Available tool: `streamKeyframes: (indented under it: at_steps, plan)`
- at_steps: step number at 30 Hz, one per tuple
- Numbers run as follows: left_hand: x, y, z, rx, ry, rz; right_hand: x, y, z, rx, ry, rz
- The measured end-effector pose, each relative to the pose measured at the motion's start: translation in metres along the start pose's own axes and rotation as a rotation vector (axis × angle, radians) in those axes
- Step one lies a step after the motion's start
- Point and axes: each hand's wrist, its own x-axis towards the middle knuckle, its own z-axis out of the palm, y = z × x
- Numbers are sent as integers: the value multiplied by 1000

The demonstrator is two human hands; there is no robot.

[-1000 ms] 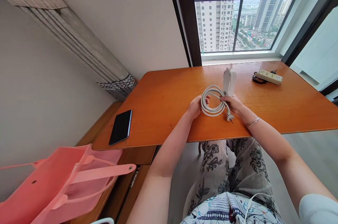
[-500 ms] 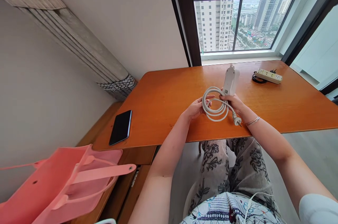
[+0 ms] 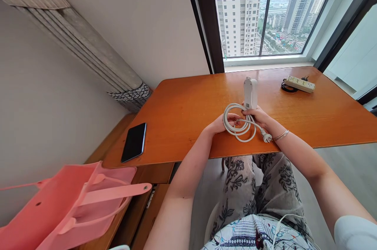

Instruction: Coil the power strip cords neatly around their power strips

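Observation:
A white power strip (image 3: 250, 93) stands roughly upright above the wooden table, its socket side turned from view. My right hand (image 3: 255, 116) grips its lower end together with part of the white cord. The cord hangs in several loops (image 3: 228, 126) in front of my hands, and its plug (image 3: 266, 137) dangles by my right wrist. My left hand (image 3: 226, 122) is closed on the coiled cord at the left side of the loops; some of its fingers are behind the cord.
On the wooden table (image 3: 182, 104), a beige power strip (image 3: 300, 84) with a black cord lies at the back right, and a black phone (image 3: 134, 142) at the left. A pink bag (image 3: 73, 203) is beside the table's lower left. A window is behind.
The white power strip has moved slightly left and down and stands straighter. The cord loops have dropped a little and shifted shape, and my left hand's fingers have closed in on them.

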Motion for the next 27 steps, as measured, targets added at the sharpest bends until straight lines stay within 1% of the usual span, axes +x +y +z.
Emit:
streamKeyframes:
  at_steps: [2,4,6,8,10,11,13,15,17,20,23,25,27]
  plan:
    - [2,-3,2,36,51,17,2,-1,-2,22,13,1]
    - [5,-4,3,55,159,59,3,-3,-4,59,35,-17]
    - [7,-4,3,57,274,67,3,-6,-4,96,68,-50]
    - [8,-3,2,49,339,19,3,-8,-5,123,97,-92]
    - [9,-1,0,35,357,-57,4,-9,-6,155,108,-142]
    - [10,0,-1,14,372,-89,4,-9,-7,176,107,-169]
    - [10,2,-2,-59,440,-125,7,-9,-11,228,109,-224]
    - [9,4,-5,-159,518,-129,10,-9,-16,272,122,-248]
    - [8,6,-7,-252,562,-117,14,-10,-21,302,152,-242]
    - [7,9,-8,-348,555,-111,20,-10,-28,323,238,-281]
    - [7,11,-8,-431,574,-114,28,-10,-35,338,378,-416]
    - [6,13,-8,-491,607,-68,33,-10,-42,351,487,-499]
    - [6,16,-9,-543,630,7,37,-11,-48,332,568,-523]
